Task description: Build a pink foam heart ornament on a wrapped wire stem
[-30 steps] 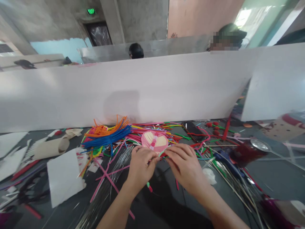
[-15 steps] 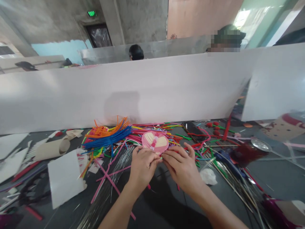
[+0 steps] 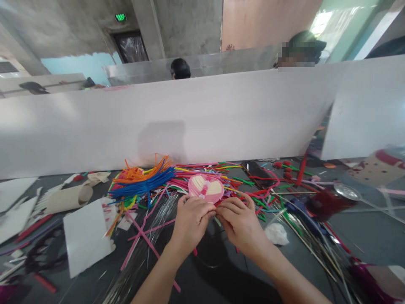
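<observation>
My left hand (image 3: pixel 193 217) and my right hand (image 3: pixel 239 218) meet in the middle of the table, fingertips pinched together. What they pinch is too small and too covered by the fingers to make out. A light green tip (image 3: pixel 218 221) pokes out just below the fingertips. Right behind them lies a heart-shaped piece (image 3: pixel 212 196), pink at the rim and cream inside, with a small pink bow-like shape in its centre. Whether the fingers touch the heart is unclear. Pink ends stick out below both hands.
Orange and blue pipe cleaners (image 3: pixel 148 183) lie in a bundle behind left, near thin metal wires (image 3: pixel 133 253). A white card (image 3: pixel 87 238) and cardboard tube (image 3: pixel 71 197) are left. A dark phone-like slab (image 3: pixel 257 175), white wad (image 3: pixel 276 234) and red can-like container (image 3: pixel 329 200) are right. A white partition (image 3: pixel 202 118) stands behind.
My fingertips have drawn slightly closer together, and the fingers of my right hand are more curled. The green tip now shows lower, under the fingertips. The heart stays in place.
</observation>
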The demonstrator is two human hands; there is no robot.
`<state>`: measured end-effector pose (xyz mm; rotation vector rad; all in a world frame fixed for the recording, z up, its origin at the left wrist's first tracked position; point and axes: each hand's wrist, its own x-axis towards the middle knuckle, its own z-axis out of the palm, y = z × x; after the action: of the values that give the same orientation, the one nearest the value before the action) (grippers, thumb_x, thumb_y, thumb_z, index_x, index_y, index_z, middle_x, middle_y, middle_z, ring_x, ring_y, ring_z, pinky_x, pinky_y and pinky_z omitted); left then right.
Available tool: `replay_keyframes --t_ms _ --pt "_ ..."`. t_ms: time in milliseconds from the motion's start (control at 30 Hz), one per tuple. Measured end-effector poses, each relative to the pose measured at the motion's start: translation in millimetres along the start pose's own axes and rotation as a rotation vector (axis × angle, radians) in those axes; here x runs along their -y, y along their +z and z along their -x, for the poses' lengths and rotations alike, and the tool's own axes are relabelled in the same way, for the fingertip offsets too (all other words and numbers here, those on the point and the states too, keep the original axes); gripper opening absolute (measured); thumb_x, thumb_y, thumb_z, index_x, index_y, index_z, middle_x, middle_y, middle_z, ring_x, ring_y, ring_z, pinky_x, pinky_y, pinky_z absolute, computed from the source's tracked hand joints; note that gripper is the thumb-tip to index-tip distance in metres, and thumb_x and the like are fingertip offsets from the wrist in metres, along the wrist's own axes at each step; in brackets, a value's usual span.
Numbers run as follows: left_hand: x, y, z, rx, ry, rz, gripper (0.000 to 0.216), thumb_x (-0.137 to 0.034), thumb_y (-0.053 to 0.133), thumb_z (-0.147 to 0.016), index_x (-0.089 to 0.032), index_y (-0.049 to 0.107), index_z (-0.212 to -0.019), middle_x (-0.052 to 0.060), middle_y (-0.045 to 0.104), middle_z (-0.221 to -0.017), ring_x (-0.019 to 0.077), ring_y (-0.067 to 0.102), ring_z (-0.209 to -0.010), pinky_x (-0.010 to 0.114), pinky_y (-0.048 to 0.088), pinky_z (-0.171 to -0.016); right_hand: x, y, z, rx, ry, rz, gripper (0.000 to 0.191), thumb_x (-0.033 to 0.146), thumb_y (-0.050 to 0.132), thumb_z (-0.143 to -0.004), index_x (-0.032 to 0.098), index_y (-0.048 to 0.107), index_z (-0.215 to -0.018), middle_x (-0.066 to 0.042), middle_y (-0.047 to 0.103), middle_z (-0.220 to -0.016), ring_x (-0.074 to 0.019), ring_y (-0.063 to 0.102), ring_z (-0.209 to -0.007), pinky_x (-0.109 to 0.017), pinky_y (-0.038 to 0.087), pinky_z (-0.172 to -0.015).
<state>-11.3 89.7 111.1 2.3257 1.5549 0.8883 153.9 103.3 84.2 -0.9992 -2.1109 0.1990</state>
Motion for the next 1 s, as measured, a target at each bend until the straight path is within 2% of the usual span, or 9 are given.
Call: replay_keyframes --t_ms 100,200,300,400,567,667,800,1000 --pt "1 -3 -1 -0.001 -0.047 -0.027 0.013 -0.022 0.054 -0.087 -0.023 0.065 -0.080 -0.001 0.070 -0.082 0.0165 0.061 -0.083 0.037 0.032 -0.090 0 -4 -3 -0.009 -0.013 0.026 0.013 0.022 0.054 -0.088 0.025 0.066 -0.091 0.000 0.071 -0.089 -0.0173 0.059 -0.090 -0.044 0.022 -0.101" --pt "6 -6 -1 -0.018 -0.102 -0.049 0.014 -0.021 0.052 -0.087 -0.023 0.063 -0.080 -0.001 0.069 -0.080 0.0172 0.060 -0.081 0.037 0.033 -0.087 2 -11 -6 -0.079 -0.008 0.051 0.016 0.025 0.053 -0.089 0.023 0.065 -0.098 -0.006 0.068 -0.102 -0.0213 0.054 -0.100 -0.041 0.032 -0.094" --pt "11 -7 0 -0.058 -0.137 -0.062 0.013 -0.022 0.052 -0.087 -0.022 0.062 -0.079 0.000 0.069 -0.079 0.0174 0.060 -0.080 0.036 0.034 -0.086 5 -14 -6 -0.082 -0.014 0.051 0.015 0.023 0.051 -0.090 0.020 0.066 -0.090 -0.006 0.068 -0.094 -0.0202 0.055 -0.092 -0.036 0.038 -0.083" --pt "12 -7 1 -0.117 -0.140 -0.078 0.011 -0.023 0.053 -0.087 -0.021 0.061 -0.080 0.000 0.069 -0.081 0.0173 0.061 -0.081 0.036 0.034 -0.087 7 -11 -3 -0.027 -0.037 0.069 0.017 0.022 0.050 -0.091 0.021 0.066 -0.089 -0.003 0.070 -0.085 -0.0178 0.056 -0.082 -0.033 0.037 -0.077" --pt "7 -4 3 -0.185 -0.113 -0.106 0.012 -0.020 0.051 -0.087 -0.020 0.060 -0.079 0.000 0.068 -0.078 0.0168 0.060 -0.079 0.038 0.033 -0.089 10 -4 0 0.021 -0.047 0.142 0.020 0.028 0.051 -0.090 0.027 0.066 -0.103 -0.003 0.068 -0.109 -0.0230 0.051 -0.099 -0.038 0.033 -0.084" --pt "5 -2 3 -0.204 -0.105 -0.107 0.012 -0.019 0.051 -0.087 -0.020 0.060 -0.079 0.000 0.068 -0.077 0.0166 0.061 -0.078 0.038 0.033 -0.090 11 -2 1 0.066 -0.034 0.187 0.022 0.034 0.055 -0.087 0.030 0.064 -0.107 -0.002 0.065 -0.117 -0.0250 0.048 -0.104 -0.041 0.030 -0.085" --pt "4 -2 3 -0.221 -0.105 -0.103 0.013 -0.019 0.050 -0.087 -0.021 0.060 -0.079 0.000 0.069 -0.078 0.0167 0.062 -0.078 0.038 0.034 -0.090 12 2 2 0.086 -0.010 0.209 0.024 0.037 0.059 -0.085 0.032 0.063 -0.108 -0.001 0.067 -0.111 -0.0247 0.050 -0.103 -0.044 0.026 -0.088" --pt "8 -3 2 -0.227 -0.127 -0.094 0.013 -0.020 0.051 -0.086 -0.021 0.062 -0.080 0.001 0.071 -0.081 0.0174 0.063 -0.080 0.038 0.036 -0.089 13 3 2 0.022 -0.011 0.122 0.022 0.032 0.061 -0.084 0.028 0.064 -0.105 -0.002 0.070 -0.101 -0.0240 0.051 -0.100 -0.046 0.023 -0.093"
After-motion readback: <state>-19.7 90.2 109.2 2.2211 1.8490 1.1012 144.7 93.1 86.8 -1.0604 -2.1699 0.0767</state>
